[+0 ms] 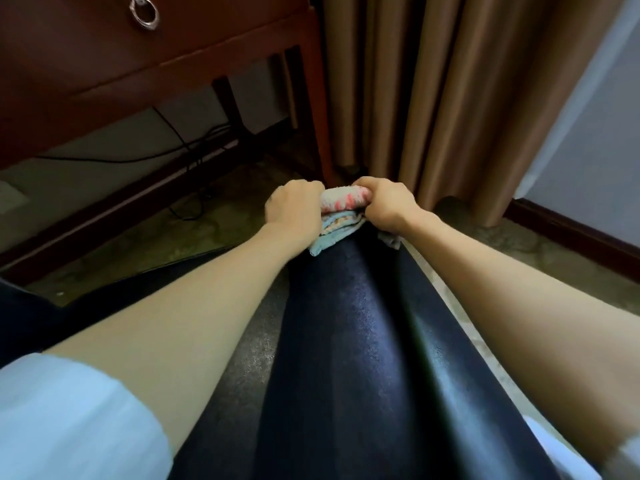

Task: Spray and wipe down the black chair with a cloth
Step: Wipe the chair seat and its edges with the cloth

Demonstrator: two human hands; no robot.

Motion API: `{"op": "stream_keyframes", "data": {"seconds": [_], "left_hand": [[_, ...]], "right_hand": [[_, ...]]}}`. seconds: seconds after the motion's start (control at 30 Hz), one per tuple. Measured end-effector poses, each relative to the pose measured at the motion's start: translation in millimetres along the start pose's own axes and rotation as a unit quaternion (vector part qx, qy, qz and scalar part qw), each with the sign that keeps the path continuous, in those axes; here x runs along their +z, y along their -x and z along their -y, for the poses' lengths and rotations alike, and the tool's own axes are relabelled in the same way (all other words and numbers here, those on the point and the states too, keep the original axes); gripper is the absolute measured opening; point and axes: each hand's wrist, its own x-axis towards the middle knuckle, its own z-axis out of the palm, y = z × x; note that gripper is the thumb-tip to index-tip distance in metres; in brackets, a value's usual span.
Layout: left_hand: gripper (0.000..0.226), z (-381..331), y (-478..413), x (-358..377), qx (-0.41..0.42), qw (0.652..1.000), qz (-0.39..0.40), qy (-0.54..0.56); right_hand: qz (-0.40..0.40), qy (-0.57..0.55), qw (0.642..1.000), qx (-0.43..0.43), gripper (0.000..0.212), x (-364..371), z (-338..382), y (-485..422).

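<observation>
**A:** Both forearms reach straight ahead. Up at twelve o'clock the left hand [294,207] and the right hand [389,206] meet on a folded terry cloth [344,202], white with pink and pale-blue stripes.

**B:** What sort of grip?

**A:** Two fists, knuckles up, fingers curled round it. The left hand clamps the eleven o'clock end and the right hand the one o'clock end. The pink-striped roll shows in the gap between them.

**B:** And the chair?

**A:** The black, padded, leather-look chair [346,341] runs as a long rounded bar from six o'clock up to the hands, lying between the two forearms. Which part of the chair it is, I cannot tell. The cloth sits on its far end. Pale-blue layers spill over the edge under the left wrist, and a grey corner pokes out beneath the right wrist.

**B:** Surroundings?

**A:** At ten o'clock there's a dark red-brown wooden desk [104,81] with a silver ring pull [143,13], and thin black cables [187,147] trail beneath it. At one o'clock a tan pleated curtain [433,81] drops to the mottled stone floor [225,209]. Down at seven o'clock is a light-blue short sleeve [69,417] on the left arm.
</observation>
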Motion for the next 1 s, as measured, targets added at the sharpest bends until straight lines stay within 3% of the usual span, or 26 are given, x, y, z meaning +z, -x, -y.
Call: {"op": "stream_keyframes", "data": {"seconds": [0.27,0.4,0.77,1.0], "left_hand": [[0.031,-38,43,-22,0.045,0.996,0.066,0.044],[0.032,-68,111,-36,0.07,0.988,0.107,0.087],[0.046,-129,301,-77,0.103,0.978,0.167,0.071],[0.05,-132,392,-89,0.148,0.972,0.165,0.078]], "right_hand": [[-0.03,-0.056,0.997,0.034,0.046,-20,-21,78],[-0.053,-0.063,0.996,0.045,0.048,-24,-35,169],[-0.056,-0.087,0.991,0.082,0.051,-50,-28,396],[-0.126,-0.107,0.976,0.139,0.049,-26,-3,502]]}}
